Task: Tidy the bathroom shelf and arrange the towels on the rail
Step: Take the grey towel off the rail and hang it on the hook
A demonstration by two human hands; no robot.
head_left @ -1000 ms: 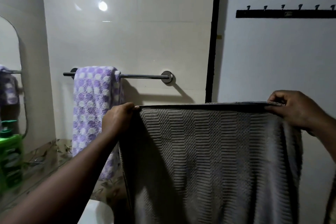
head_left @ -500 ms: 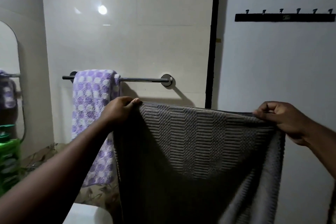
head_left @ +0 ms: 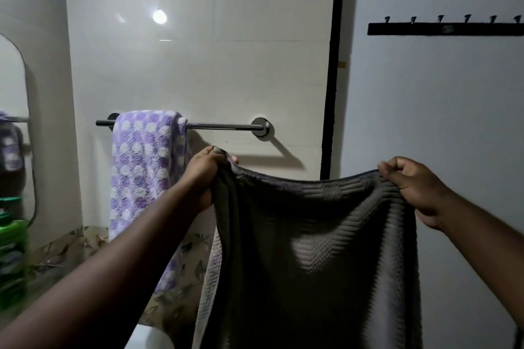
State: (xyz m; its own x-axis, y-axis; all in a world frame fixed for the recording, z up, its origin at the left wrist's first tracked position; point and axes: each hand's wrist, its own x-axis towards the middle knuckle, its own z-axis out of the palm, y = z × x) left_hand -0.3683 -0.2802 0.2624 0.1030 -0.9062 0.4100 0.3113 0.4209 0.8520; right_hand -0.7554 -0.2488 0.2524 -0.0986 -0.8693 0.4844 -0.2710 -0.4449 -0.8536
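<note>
Tiled wall (head_left: 198,65) far: rail (head_left: 221,126), purple towel (head_left: 147,167) on its left end. Your left hand (head_left: 204,173) & right hand (head_left: 411,187) each clutch a top corner of grey towel (head_left: 312,249), spread near, below rail's free right part, prob. for draping.

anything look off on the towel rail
The purple dotted towel hangs bunched at the left end of the rail. The grey towel is not on it yet, sagging between the left hand and right hand.
</note>
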